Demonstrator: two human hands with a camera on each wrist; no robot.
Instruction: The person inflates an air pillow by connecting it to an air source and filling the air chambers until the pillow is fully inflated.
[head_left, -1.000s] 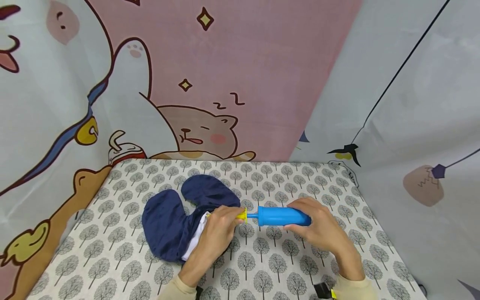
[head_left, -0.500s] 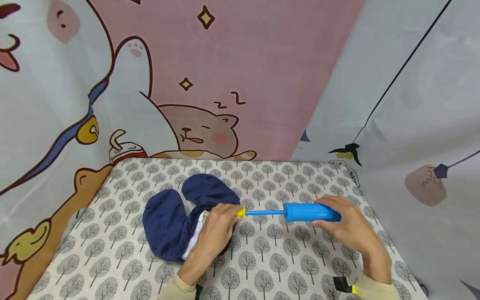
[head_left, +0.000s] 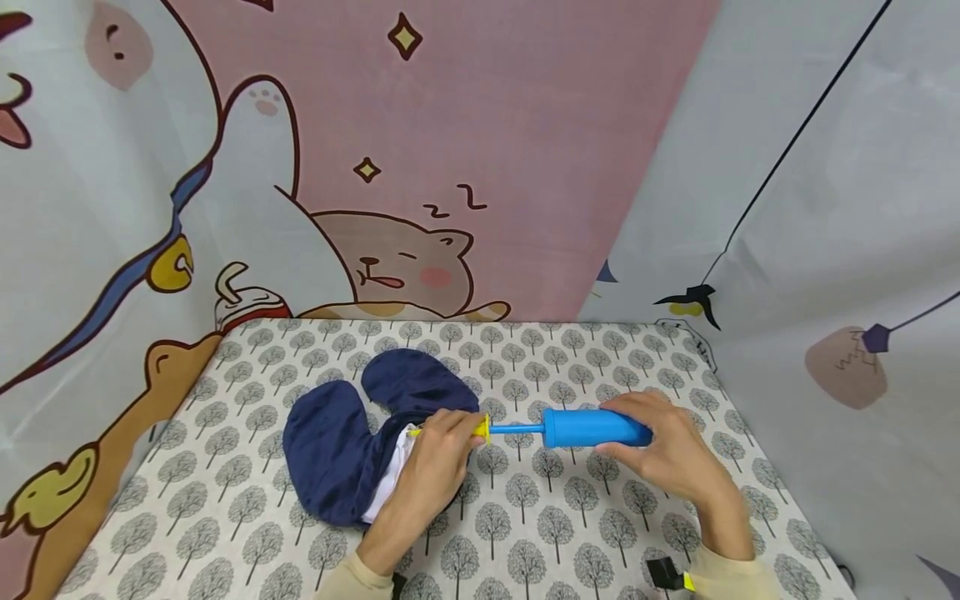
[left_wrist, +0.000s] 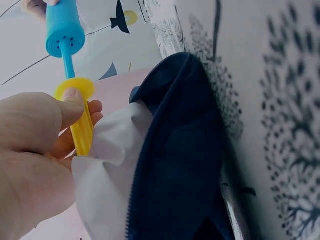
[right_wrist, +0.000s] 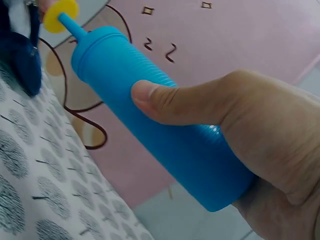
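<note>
A blue hand air pump (head_left: 581, 427) lies level across the middle of the head view, its thin blue rod (head_left: 517, 428) partly drawn out. My right hand (head_left: 671, 446) grips the barrel near its right end, thumb along the near side. My left hand (head_left: 431, 462) pinches the pump's yellow nozzle piece (left_wrist: 82, 132) behind its round flange. The nozzle's lower end meets the white inner bladder (left_wrist: 112, 185) of a navy U-shaped neck pillow (head_left: 322, 442). That bladder pokes out through the pillow's open zipper (left_wrist: 131, 205). Fingers hide the exact joint.
A cloth with grey trees (head_left: 262, 533) covers the table under the pillow. Behind it hangs a pink and white cartoon curtain (head_left: 562, 167), which also closes off both sides. Dark straps (head_left: 663, 573) sit at the wrists by the cream sleeves (head_left: 738, 575).
My right hand first pulled the pump barrel rightward, lengthening the visible rod, then brought it partway back left. The left hand and the pillow stay in place.
</note>
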